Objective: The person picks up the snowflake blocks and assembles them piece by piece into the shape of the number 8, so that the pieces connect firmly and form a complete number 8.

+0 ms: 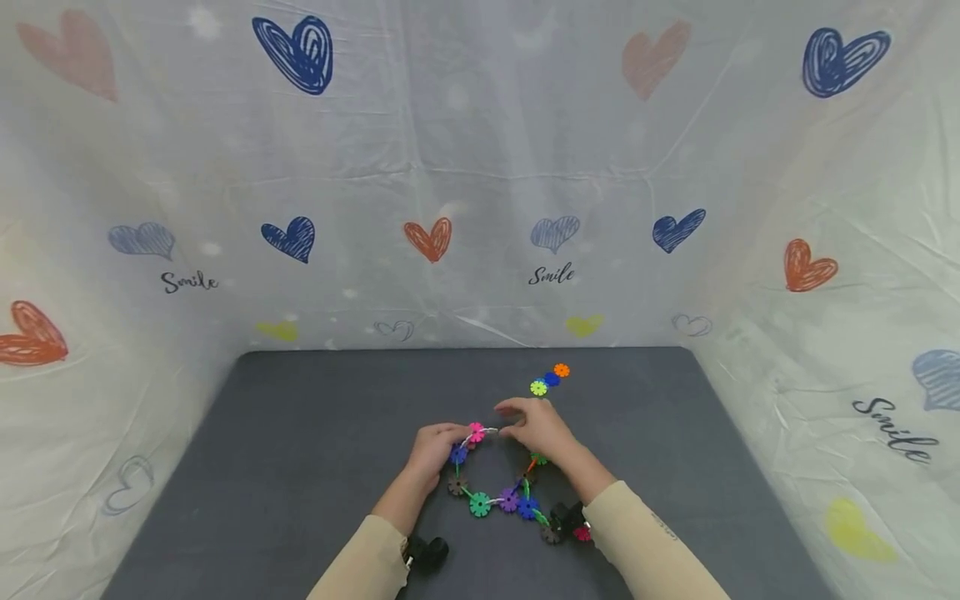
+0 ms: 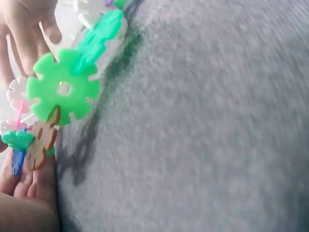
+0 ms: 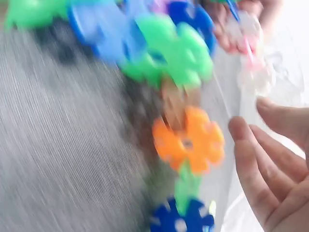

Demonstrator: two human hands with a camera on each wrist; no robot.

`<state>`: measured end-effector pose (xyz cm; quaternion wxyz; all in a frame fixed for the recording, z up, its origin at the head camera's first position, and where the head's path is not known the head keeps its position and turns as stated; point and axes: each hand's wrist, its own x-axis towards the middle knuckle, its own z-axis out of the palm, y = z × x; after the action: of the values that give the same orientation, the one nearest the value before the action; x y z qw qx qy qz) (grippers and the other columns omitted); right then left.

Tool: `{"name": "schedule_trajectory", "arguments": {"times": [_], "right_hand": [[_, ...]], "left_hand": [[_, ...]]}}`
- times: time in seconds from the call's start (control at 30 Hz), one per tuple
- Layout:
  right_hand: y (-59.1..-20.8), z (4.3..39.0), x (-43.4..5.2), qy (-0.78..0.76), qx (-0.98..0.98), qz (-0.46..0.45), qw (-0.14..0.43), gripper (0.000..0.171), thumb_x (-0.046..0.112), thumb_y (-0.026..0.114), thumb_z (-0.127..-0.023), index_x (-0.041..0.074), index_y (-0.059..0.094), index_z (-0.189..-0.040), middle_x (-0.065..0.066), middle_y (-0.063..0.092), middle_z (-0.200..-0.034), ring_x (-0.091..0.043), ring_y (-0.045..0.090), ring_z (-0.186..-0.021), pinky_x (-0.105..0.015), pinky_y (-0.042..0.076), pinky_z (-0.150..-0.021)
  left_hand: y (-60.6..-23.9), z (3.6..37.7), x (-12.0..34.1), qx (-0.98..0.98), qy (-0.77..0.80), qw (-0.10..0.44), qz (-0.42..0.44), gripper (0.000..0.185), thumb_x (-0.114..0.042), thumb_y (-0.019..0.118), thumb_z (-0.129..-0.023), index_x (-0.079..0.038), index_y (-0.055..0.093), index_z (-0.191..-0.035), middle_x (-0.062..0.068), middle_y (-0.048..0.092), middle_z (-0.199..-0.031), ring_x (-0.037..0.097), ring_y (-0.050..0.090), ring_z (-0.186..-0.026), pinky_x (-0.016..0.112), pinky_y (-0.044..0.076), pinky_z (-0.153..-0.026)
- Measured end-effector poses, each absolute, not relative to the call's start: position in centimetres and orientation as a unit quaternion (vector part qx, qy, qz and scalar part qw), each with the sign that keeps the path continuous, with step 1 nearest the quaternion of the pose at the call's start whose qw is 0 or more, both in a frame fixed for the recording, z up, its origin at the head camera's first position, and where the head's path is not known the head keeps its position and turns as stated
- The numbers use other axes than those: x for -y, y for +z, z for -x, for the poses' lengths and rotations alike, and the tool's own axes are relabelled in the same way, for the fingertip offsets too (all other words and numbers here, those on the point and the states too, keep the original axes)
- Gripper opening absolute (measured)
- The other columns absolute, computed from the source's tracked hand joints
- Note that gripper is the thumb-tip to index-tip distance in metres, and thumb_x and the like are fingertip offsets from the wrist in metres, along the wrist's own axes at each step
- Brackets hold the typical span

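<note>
Head view: a ring-shaped chain of interlocked plastic snowflake discs in many colours (image 1: 495, 492) lies on the dark grey felt-covered worktop (image 1: 300, 433), in front of the person, between both forearms. Left hand (image 1: 433, 447) grips the chain's upper left part, fingers curled around the pink disc (image 1: 476, 432) and the blue disc (image 1: 458, 455) below it. Right hand (image 1: 536, 427) sits at the chain's upper right; its fingertips meet the white link near the pink disc, fingers bent, but whether they pinch it cannot be told from this view.

Left wrist view: blurred. Light green disc (image 2: 63, 89) hangs close to the lens, a tan disc (image 2: 42, 142) slotted under it; left-hand fingers lie beneath the lower discs.

Right wrist view: heavily blurred. Orange disc (image 3: 189, 140) in the middle of the chain, green and blue discs above it. Right-hand fingers (image 3: 251, 159) are relaxed and slightly bent just beside the chain, holding nothing visible.

Three loose discs, orange, blue and yellow-green (image 1: 550, 379), lie in a short row farther back on the worktop, well apart from the chain. White cloth printed with hearts (image 1: 480, 167) walls in the worktop on three sides.
</note>
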<state>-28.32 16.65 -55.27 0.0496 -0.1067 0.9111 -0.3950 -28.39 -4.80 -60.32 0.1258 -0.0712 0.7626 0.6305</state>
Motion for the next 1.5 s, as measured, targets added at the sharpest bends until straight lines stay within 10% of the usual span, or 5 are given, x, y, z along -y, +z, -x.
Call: {"name": "schedule_trajectory", "arguments": {"times": [0.4, 0.7, 0.97, 1.23, 1.5], "right_hand": [[-54.6, 31.8, -22.2, -0.428, -0.904, -0.002, -0.019, 0.027, 0.015, 0.074, -0.093, 0.007, 0.073, -0.118, -0.009, 0.076, -0.103, -0.024, 0.072, -0.087, -0.038, 0.058, -0.074], [-55.8, 34.3, -24.6, -0.351, -0.935, -0.029, -0.031, 0.033, 0.007, 0.064, -0.098, 0.006, 0.066, -0.131, -0.018, 0.068, -0.126, -0.034, 0.065, -0.099, -0.043, 0.054, -0.074], [-56.8, 35.0, -25.5, -0.140, -0.987, 0.005, 0.081, 0.059, -0.004, 0.047, -0.098, 0.014, 0.043, -0.154, -0.012, 0.032, -0.164, -0.046, 0.021, -0.150, -0.065, 0.036, -0.110], [-57.0, 34.3, -26.1, -0.155, -0.988, -0.018, -0.003, 0.020, 0.013, 0.069, -0.096, 0.008, 0.078, -0.112, -0.015, 0.072, -0.119, -0.038, 0.064, -0.113, -0.053, 0.055, -0.088], [-57.2, 33.7, -27.2, -0.305, -0.949, -0.061, 0.052, 0.031, 0.017, 0.081, -0.086, 0.002, 0.073, -0.112, -0.013, 0.070, -0.100, -0.028, 0.062, -0.089, -0.045, 0.053, -0.082]], "left_hand": [[-60.4, 28.1, 5.3, -0.750, 0.645, 0.136, 0.048, 0.030, -0.031, 0.077, -0.088, -0.007, 0.080, -0.105, 0.012, 0.073, -0.116, 0.031, 0.060, -0.121, 0.050, 0.045, -0.106], [-60.9, 28.2, 5.4, -0.744, 0.653, 0.136, 0.034, 0.031, -0.032, 0.077, -0.088, -0.007, 0.080, -0.105, 0.011, 0.074, -0.115, 0.031, 0.062, -0.120, 0.050, 0.045, -0.106], [-61.0, 28.4, 5.6, -0.748, 0.648, 0.141, 0.028, 0.030, -0.034, 0.078, -0.087, -0.010, 0.081, -0.103, 0.009, 0.075, -0.112, 0.028, 0.064, -0.116, 0.047, 0.048, -0.104], [-60.9, 28.4, 5.6, -0.754, 0.642, 0.139, 0.024, 0.031, -0.036, 0.078, -0.087, -0.010, 0.081, -0.103, 0.008, 0.074, -0.113, 0.025, 0.064, -0.113, 0.046, 0.050, -0.101], [-60.9, 28.4, 5.7, -0.748, 0.646, 0.151, 0.031, 0.032, -0.035, 0.077, -0.088, -0.008, 0.080, -0.106, 0.010, 0.073, -0.117, 0.030, 0.062, -0.119, 0.049, 0.047, -0.105]]}}
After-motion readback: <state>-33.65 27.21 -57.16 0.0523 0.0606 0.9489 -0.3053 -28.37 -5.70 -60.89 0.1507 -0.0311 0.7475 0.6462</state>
